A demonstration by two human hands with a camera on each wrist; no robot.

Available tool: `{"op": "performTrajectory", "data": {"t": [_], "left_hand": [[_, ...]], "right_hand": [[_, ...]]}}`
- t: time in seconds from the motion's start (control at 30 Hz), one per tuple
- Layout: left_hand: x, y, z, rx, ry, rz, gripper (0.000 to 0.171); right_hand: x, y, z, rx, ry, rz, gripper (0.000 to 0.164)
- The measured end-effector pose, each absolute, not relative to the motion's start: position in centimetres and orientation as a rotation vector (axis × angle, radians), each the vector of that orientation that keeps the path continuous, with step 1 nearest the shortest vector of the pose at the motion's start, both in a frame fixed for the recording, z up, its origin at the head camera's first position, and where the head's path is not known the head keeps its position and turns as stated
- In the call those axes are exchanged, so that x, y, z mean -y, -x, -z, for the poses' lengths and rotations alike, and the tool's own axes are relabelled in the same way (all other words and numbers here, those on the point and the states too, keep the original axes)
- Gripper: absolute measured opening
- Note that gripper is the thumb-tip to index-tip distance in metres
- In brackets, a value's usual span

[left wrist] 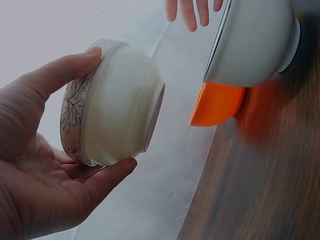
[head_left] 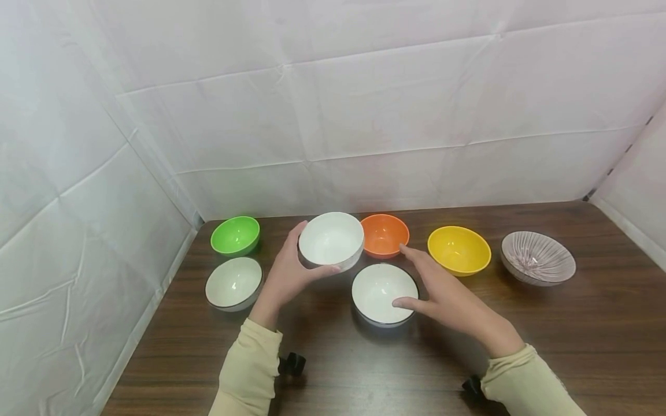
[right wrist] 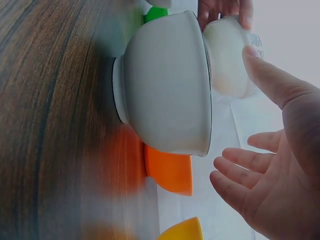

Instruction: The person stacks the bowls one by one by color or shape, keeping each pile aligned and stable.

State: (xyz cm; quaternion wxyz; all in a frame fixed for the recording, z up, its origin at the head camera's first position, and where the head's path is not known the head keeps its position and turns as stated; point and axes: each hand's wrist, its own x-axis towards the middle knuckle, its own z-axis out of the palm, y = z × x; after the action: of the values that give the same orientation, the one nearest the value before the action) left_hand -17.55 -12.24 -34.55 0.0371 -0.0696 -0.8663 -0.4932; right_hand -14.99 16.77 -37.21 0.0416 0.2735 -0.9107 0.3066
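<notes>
My left hand (head_left: 286, 274) grips a white bowl (left wrist: 117, 105) by its side, thumb near the rim and fingers under the other side. A grey leaf pattern runs in a band round this bowl's rim, and it is held up off the table, mouth upward. My right hand (head_left: 442, 289) hovers with fingers spread and nothing between them. Below it a white bowl with a dark rim (head_left: 382, 294) stands upright on the table; in the right wrist view the fingers (right wrist: 245, 172) are apart from that bowl's rim.
Behind these stands an orange bowl (head_left: 385, 236), partly hidden by the lifted bowl. To the left are a green bowl (head_left: 235, 236) and another dark-rimmed white bowl (head_left: 234, 283). A yellow bowl (head_left: 459, 250) and a striped bowl (head_left: 538, 258) stand right on the dark wooden table (head_left: 338, 381).
</notes>
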Motion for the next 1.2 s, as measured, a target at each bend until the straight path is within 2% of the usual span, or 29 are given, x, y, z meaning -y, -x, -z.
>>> {"op": "performTrajectory", "data": {"t": [0.33,1.2], "left_hand": [[11.2,17.3,34.9,2.660,0.264,1.546,0.104],[8.7,16.0,34.9,2.654,0.606,1.702,0.103]], "right_hand": [[-16.8,14.9,36.8,2.783,-0.822,-0.960,0.098],[-16.8,14.9,36.6,2.698,-0.823,-1.122,0.092]]}}
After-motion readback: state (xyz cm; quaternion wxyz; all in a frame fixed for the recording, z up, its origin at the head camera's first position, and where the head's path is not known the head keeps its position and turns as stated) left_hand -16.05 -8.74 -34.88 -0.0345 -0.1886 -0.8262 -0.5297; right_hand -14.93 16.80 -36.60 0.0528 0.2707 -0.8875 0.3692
